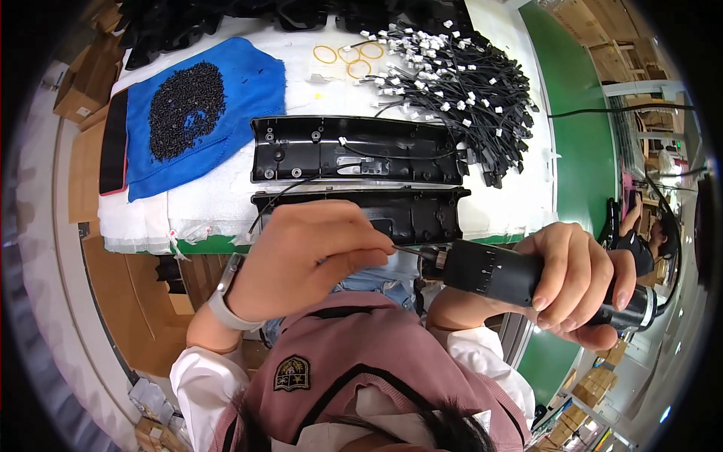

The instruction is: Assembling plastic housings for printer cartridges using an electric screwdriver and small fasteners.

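My right hand (576, 282) is wrapped round a black electric screwdriver (482, 269), held level with its bit (413, 251) pointing left. My left hand (320, 245), with a watch (226, 290) on its wrist, is pinched closed at the bit's tip; whatever is between the fingertips is too small to make out. Just beyond the hands lie two long black plastic shells (301, 154), one behind the other. A thin black cable (290, 186) with a white connector runs across the far shell. The near shell (422, 218) is partly hidden by my left hand.
Many small black screws (184, 109) lie heaped on a blue cloth (256, 75), beside a red-edged phone (114, 143). A pile of black cables (489, 113) with white connectors covers the right side. Yellow rubber bands (325, 53) and black parts (301, 15) lie farther back. Another person (644, 241) is at the far right.
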Motion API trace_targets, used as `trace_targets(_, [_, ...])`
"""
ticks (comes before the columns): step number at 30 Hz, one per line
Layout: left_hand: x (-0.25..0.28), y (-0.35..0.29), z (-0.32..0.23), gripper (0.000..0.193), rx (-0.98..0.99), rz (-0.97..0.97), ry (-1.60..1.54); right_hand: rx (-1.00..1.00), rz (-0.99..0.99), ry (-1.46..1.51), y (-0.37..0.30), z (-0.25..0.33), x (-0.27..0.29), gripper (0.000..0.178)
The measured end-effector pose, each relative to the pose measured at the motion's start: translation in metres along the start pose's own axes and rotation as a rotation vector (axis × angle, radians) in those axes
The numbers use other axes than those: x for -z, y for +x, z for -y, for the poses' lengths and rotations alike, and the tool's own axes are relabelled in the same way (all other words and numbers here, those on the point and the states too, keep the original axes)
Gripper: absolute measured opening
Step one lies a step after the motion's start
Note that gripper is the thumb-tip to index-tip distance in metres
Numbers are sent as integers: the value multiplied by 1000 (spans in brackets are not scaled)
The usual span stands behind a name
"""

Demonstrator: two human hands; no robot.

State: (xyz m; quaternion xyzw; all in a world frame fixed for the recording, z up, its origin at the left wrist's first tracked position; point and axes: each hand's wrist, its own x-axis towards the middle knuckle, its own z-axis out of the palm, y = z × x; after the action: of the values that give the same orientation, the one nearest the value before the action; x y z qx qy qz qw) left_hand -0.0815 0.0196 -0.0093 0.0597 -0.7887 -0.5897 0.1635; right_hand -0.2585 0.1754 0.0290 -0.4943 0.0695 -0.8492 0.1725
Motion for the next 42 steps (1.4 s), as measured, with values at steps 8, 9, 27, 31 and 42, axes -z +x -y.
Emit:
trace_targets(8, [-13, 6, 4, 16, -11, 63, 26, -45, -49, 14, -11, 6, 3, 33])
trace_targets(9, [-14, 7, 4, 16, -10, 66, 30, -56, -34, 19, -11, 8, 4, 34])
trace_targets(27, [-48, 105, 23, 25, -573, 13, 475, 7, -216, 49, -25, 54, 12, 33])
trace_targets(31, [-69, 157, 46, 14, -686, 333, 938, 57, -239, -32, -34, 77, 7, 31])
trace_targets(42, [-45, 150, 20, 14, -747, -60, 601, 15, -226, -140, -58, 100, 20, 35])
